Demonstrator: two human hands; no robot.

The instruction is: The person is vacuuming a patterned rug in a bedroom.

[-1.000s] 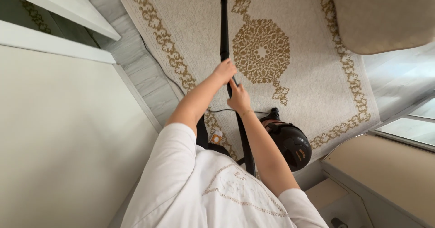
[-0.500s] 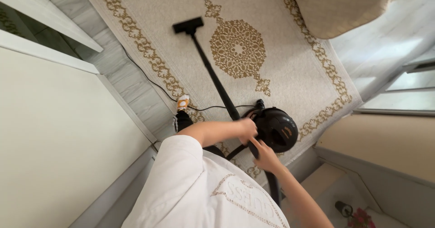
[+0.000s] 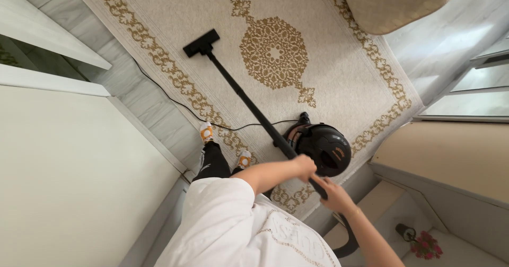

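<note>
1. On the rug (image 3: 175,12), the nozzle (image 3: 201,42) is lying flat, its wand (image 3: 244,100) slanting back to the person, so the head is staying down on the pile.
2. The left hand (image 3: 306,166) is closing around the wand; the right hand (image 3: 333,191) is gripping it lower, steering.
3. The canister (image 3: 324,149) is sitting just beside the hands, its cord (image 3: 180,105) trailing across the floor (image 3: 148,113).
4. Compared with half a second ago, the nozzle is sitting slightly nearer the rug's left border.

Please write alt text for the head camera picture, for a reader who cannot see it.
Seen from above, a person holds a black vacuum wand with the left hand and right hand; its floor head lies on a cream and gold rug. A round black canister vacuum sits beside the hands.
</note>
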